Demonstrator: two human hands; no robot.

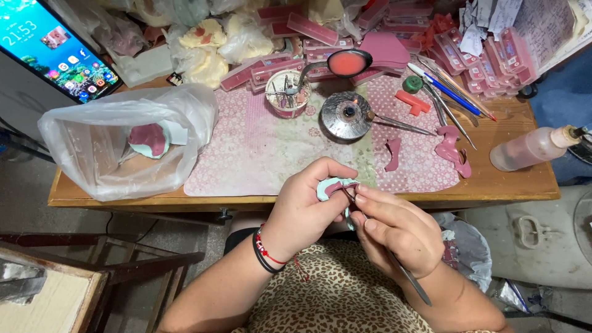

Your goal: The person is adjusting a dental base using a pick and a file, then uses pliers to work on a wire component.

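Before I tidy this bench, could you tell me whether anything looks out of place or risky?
Yes. The burner seems lit, with a tool resting against it and a plastic bag nearby. Pink wax scraps lie loose on the mat. The bottle lies on its side near the table's edge.

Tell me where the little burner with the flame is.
The round metal burner sits mid-table on the pink mat, beside the tool cup and under the red-filled spoon.

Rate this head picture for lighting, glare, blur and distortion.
Head view: even, soft light, weak shadows; the phone screen glows bright and the plastic bag shows sheen; left hand, right hand and the metal tool are sharp; the table edge bows, so wide-angle distortion.
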